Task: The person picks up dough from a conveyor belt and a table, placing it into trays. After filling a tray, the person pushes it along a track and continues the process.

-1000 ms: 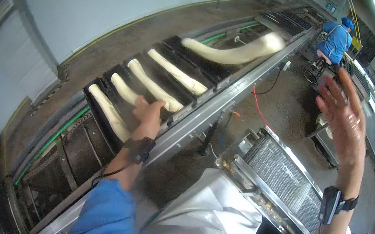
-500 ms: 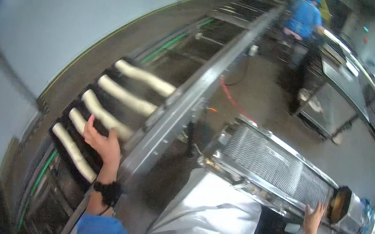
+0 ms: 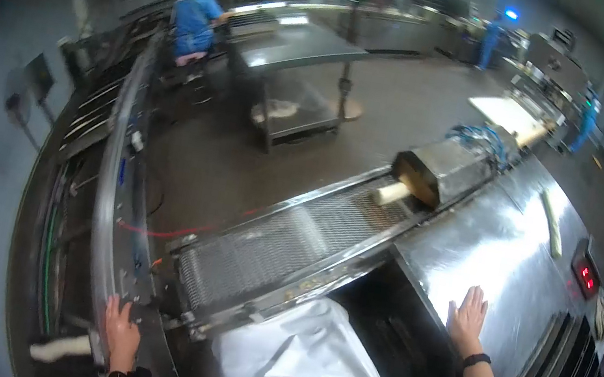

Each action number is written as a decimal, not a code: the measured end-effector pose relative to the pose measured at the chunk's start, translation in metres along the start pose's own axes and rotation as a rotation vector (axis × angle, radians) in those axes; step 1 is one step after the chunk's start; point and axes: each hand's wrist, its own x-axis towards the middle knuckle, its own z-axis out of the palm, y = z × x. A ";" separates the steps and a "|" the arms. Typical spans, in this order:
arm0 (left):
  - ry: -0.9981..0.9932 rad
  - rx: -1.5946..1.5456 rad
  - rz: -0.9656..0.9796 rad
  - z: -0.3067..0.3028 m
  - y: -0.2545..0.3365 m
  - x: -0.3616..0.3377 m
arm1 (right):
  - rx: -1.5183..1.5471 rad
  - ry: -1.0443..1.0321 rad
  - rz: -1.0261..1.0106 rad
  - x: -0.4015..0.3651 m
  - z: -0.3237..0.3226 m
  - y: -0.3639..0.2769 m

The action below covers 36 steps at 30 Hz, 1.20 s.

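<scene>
My left hand is at the metal rail of the long conveyor, fingers apart and holding nothing. Just beyond it, at the lower left, pale dough strips lie on a dark tray. My right hand has its fingers stretched out over the shiny steel table, with nothing in it. Between the hands runs a mesh belt. At its far end, a thick dough roll sticks out of a metal housing.
One long dough strip lies on the steel table near a red digital display. Dark trays are stacked at the right. Beyond the belt stands a steel table, and a person in blue works beside it.
My view has swung to the right. My left hand has come away from the dough strips to the rail. My right hand has moved from the mesh belt to the steel table; a dough roll has emerged.
</scene>
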 end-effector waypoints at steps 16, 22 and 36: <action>0.128 -0.017 -0.284 0.018 -0.001 0.023 | 0.125 0.155 -0.291 0.120 0.056 -0.098; 0.118 -0.048 -0.290 0.014 0.000 0.024 | 0.231 0.359 -0.348 0.147 0.077 -0.183; 0.176 -0.018 -0.226 0.017 -0.003 0.022 | 0.205 0.192 -0.971 0.091 0.054 -0.327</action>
